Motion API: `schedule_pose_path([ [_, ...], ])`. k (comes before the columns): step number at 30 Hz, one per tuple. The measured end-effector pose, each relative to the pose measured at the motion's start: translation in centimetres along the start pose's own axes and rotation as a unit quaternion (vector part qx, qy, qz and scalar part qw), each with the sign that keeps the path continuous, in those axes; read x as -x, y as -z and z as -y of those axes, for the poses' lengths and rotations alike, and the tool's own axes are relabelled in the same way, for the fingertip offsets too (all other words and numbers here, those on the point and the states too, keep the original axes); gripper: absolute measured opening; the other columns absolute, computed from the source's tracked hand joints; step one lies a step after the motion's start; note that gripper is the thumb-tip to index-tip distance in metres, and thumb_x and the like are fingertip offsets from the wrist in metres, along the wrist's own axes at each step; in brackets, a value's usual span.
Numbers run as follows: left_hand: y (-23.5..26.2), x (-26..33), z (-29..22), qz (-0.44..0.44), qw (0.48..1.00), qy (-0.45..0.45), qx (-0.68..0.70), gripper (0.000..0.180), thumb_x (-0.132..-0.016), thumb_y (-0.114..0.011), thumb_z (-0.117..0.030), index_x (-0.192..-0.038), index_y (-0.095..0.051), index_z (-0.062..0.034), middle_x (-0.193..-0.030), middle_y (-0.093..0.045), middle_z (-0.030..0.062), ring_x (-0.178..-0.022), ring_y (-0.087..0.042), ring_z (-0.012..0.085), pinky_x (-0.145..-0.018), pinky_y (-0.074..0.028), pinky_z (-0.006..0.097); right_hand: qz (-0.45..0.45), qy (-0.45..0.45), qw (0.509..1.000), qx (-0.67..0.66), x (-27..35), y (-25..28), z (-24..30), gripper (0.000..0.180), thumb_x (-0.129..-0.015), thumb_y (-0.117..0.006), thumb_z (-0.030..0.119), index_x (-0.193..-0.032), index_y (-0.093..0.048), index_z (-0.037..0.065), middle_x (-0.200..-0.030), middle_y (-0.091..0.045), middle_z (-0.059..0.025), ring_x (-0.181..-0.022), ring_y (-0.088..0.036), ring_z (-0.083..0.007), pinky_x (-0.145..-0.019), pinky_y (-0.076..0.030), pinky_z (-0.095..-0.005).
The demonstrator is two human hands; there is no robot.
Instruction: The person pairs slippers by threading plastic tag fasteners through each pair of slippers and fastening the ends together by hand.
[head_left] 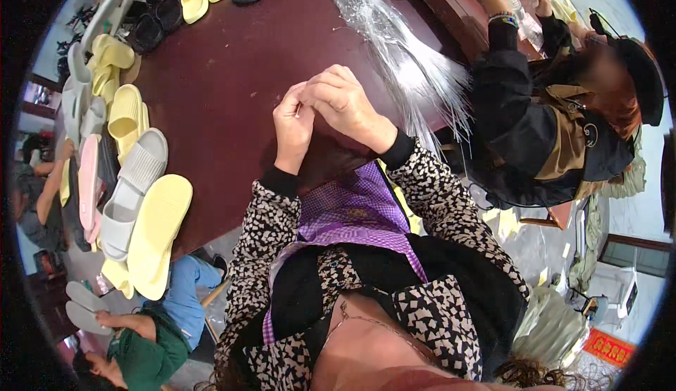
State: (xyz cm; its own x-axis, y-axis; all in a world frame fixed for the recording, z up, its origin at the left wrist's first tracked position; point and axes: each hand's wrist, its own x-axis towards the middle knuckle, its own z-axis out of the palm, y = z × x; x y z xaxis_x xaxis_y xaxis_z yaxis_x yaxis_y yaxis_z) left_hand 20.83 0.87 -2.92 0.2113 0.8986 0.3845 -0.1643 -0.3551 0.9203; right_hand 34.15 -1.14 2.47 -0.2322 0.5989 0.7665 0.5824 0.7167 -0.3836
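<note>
plastic strands (415, 67): big loose bundle lies unused on dark red table (232, 74)
left hand (292, 127): fingertips pinched, contents too small to tell
right hand (345, 102): curled closed against left
slippers (134, 194): many piled at table's left edge

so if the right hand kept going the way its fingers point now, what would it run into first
The right hand points left, so it would meet the left hand almost at once; their fingertips already seem to touch. Beyond that lies bare dark red table.

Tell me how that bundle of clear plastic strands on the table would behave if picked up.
The strands look thin and fan out loosely, so they would probably flop and splay. The glossy sheen suggests they are slippery and single ones may slide free. The bundle is likely very light for its size.
</note>
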Motion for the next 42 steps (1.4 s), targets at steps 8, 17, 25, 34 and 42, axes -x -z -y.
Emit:
schedule_pose_path([
  [8, -0.4, -1.4, -0.6, -0.056, 0.983, 0.117, 0.129, 0.009, -0.094, -0.052, -0.003, -0.098, -0.059, 0.0, -0.099, -0.064, 0.0113, -0.075, -0.06, 0.012, -0.068, -0.051, 0.028, -0.021, -0.066, 0.983, 0.171, 2.1, 2.6, -2.1, 0.037, -0.073, -0.069, 0.008, -0.109, -0.06, 0.008, -0.111, -0.058, -0.0122, -0.101, -0.054, -0.0301, -0.085, -0.042, -0.0403],
  [17, 3.5, -2.3, 0.2, -0.08, 0.911, 0.173, 0.367, 0.01, -0.097, -0.051, -0.015, -0.095, -0.054, -0.0057, -0.091, -0.065, 0.0147, -0.071, -0.063, 0.0194, -0.065, -0.055, 0.035, 0.042, -0.166, 0.863, 0.474, 7.2, 5.8, -10.5, 0.044, -0.081, -0.058, 0.012, -0.124, -0.051, 0.006, -0.119, -0.053, -0.0179, -0.109, -0.05, -0.0353, -0.088, -0.042, -0.0437],
  [25, 7.0, -1.9, 0.8, -0.104, 0.926, 0.113, 0.345, 0.009, -0.097, -0.051, -0.016, -0.097, -0.055, -0.0074, -0.082, -0.061, 0.0082, -0.065, -0.059, 0.0149, -0.068, -0.055, 0.034, 0.125, -0.169, 0.88, 0.426, 6.7, 7.3, -13.0, 0.033, -0.079, -0.05, 0.005, -0.111, -0.06, 0.008, -0.093, -0.058, -0.0124, -0.092, -0.055, -0.0307, -0.081, -0.044, -0.0411],
  [34, 15.6, -0.3, -2.2, -0.278, 0.91, 0.064, 0.301, 0.008, -0.096, -0.053, -0.014, -0.097, -0.055, -0.0068, -0.077, -0.056, 0.0051, -0.063, -0.052, 0.0124, -0.064, -0.051, 0.029, 0.087, -0.146, 0.899, 0.404, 6.8, 7.4, -14.1, 0.027, -0.08, -0.051, 0.005, -0.102, -0.066, 0.01, -0.084, -0.056, -0.0128, -0.084, -0.055, -0.0318, -0.075, -0.045, -0.0409],
  [42, 23.1, 10.2, -7.4, -0.309, 0.903, 0.053, 0.292, 0.007, -0.093, -0.055, -0.01, -0.095, -0.056, -0.0036, -0.075, -0.056, 0.0056, -0.064, -0.055, 0.0151, -0.061, -0.055, 0.033, 0.147, -0.155, 0.933, 0.29, 5.5, 3.2, -9.0, 0.029, -0.084, -0.055, 0.005, -0.111, -0.061, -0.001, -0.088, -0.059, -0.0199, -0.082, -0.057, -0.0367, -0.074, -0.046, -0.0437],
])
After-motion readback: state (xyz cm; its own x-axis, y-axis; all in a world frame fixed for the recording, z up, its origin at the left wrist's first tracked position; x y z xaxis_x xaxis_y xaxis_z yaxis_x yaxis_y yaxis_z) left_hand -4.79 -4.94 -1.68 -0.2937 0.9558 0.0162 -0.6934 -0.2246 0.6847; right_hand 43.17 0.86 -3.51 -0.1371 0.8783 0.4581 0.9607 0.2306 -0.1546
